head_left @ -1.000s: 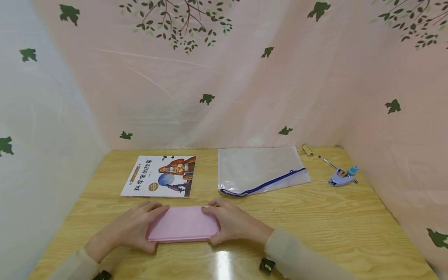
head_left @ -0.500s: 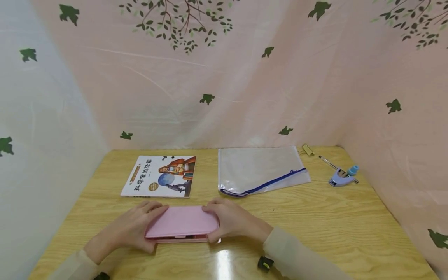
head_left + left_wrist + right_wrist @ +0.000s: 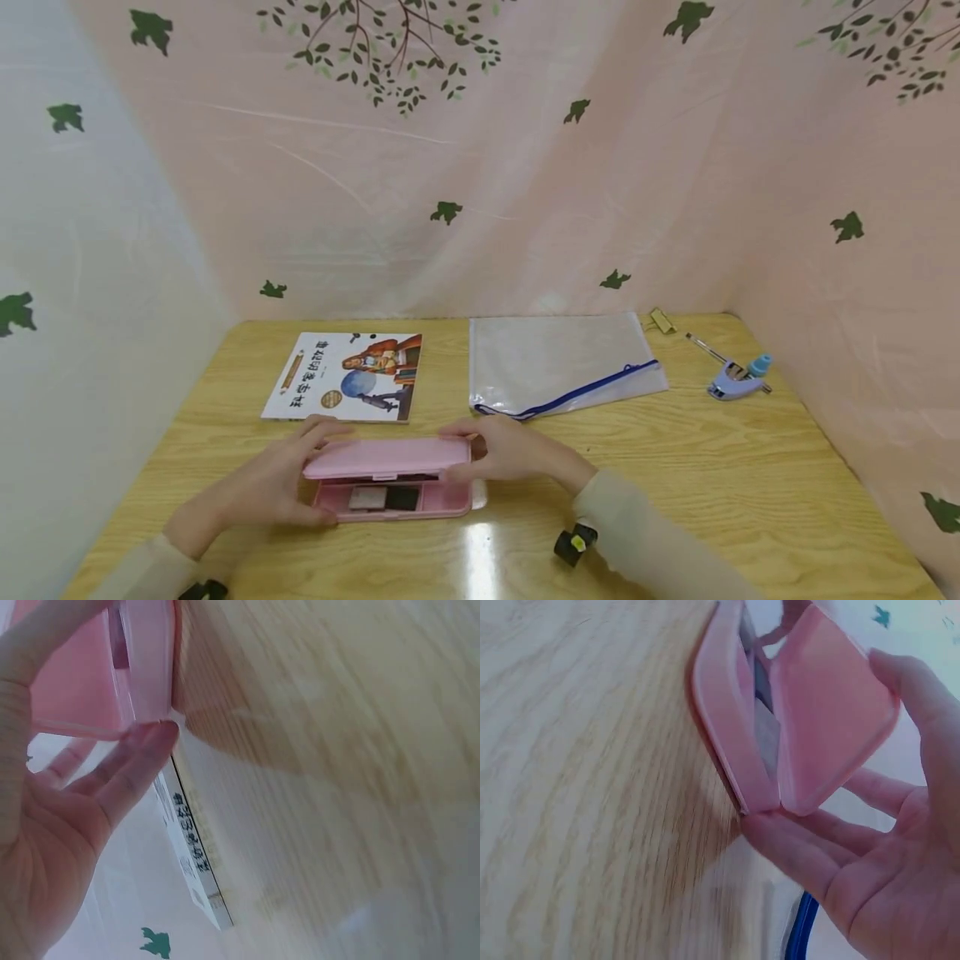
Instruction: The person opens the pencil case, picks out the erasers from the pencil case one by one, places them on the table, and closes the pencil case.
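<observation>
A pink pencil case (image 3: 386, 454) lies on the table in front of the person, its lid tilted up and back. Inside its base sit a whitish block (image 3: 367, 498) and a dark block (image 3: 402, 498), side by side. My left hand (image 3: 270, 483) holds the left end, thumb by the front corner and fingers at the back. At the right end my right hand (image 3: 513, 450) grips the case. In the right wrist view its thumb presses the edge of the raised lid (image 3: 840, 705), while the fingertips touch the base near the hinge.
Behind the case lie a picture book (image 3: 345, 379) and a clear zip pouch (image 3: 558, 358) with a blue zipper. Toward the back right are a gold binder clip (image 3: 662, 322), a pen (image 3: 705, 347) and a lilac holder (image 3: 731, 385) with a blue-capped item. Fabric walls enclose the table.
The pencil case's lid has gone from closed to raised, showing the inside. The right hand's thumb has risen with the lid; the left thumb stays by the front corner.
</observation>
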The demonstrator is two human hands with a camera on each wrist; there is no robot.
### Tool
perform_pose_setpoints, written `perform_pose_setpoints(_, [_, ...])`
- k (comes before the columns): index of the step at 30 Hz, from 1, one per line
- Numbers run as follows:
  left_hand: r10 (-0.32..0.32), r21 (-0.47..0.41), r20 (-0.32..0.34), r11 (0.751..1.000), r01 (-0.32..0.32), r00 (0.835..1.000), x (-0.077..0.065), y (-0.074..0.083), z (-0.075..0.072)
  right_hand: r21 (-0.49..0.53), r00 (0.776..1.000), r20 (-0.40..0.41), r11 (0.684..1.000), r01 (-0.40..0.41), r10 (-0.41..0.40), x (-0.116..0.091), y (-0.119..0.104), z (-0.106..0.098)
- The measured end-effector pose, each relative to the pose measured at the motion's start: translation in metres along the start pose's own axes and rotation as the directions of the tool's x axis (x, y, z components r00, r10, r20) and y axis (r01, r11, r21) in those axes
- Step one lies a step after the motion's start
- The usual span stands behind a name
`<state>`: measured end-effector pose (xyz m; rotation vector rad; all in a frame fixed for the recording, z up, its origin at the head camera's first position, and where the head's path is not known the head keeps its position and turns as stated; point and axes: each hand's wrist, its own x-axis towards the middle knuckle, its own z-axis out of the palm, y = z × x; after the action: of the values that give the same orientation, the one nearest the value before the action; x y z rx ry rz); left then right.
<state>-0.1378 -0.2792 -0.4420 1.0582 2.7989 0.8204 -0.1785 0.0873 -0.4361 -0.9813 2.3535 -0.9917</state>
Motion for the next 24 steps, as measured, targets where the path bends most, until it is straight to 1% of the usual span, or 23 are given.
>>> perform_pose_setpoints(2, [-0.018,-0.108,0.000,0.994,0.018,1.000,-0.001,-0.003,0.000,0.094,0.999,0.001,0.995,-0.041,0.041,-0.001,0.003,-0.002])
perform_pose_setpoints(4, [-0.033,-0.189,0.001,0.981,0.032,0.999,-0.003,-0.005,-0.001,0.212,0.996,0.015,0.973,-0.093,0.092,-0.003,0.004,-0.003])
perform_pose_setpoints(5, [-0.040,-0.229,0.000,0.973,0.039,0.999,-0.004,-0.007,0.000,0.272,0.993,0.024,0.955,-0.116,0.114,-0.003,0.005,-0.004])
perform_pose_setpoints(7, [-0.040,-0.293,-0.011,0.956,0.035,0.999,-0.004,-0.010,0.001,0.388,0.986,0.040,0.907,-0.162,0.160,-0.004,0.006,-0.005])
perform_pose_setpoints(8, [-0.042,-0.303,-0.017,0.952,0.035,0.999,-0.005,-0.010,0.001,0.443,0.983,0.044,0.879,-0.178,0.177,-0.004,0.006,-0.006])
perform_pose_setpoints(10, [-0.040,-0.329,-0.036,0.944,0.026,0.999,-0.004,-0.012,0.003,0.505,0.978,0.042,0.841,-0.195,0.202,-0.004,0.006,-0.008])
perform_pose_setpoints(13, [-0.027,-0.363,-0.053,0.932,0.006,0.998,-0.003,-0.015,0.004,0.536,0.969,0.014,0.816,-0.215,0.246,-0.004,0.006,-0.008])
perform_pose_setpoints(15, [-0.029,-0.374,-0.053,0.928,0.007,0.998,-0.003,-0.015,0.004,0.534,0.963,0.000,0.815,-0.227,0.268,-0.004,0.007,-0.006])
perform_pose_setpoints(19, [-0.053,-0.365,-0.033,0.930,0.037,0.998,-0.003,-0.016,0.003,0.562,0.960,-0.002,0.795,-0.230,0.280,-0.003,0.010,0.000])
perform_pose_setpoints(24, [-0.089,-0.343,0.000,0.935,0.084,0.996,-0.003,-0.015,0.002,0.586,0.962,-0.010,0.781,-0.215,0.273,-0.006,0.014,0.004])
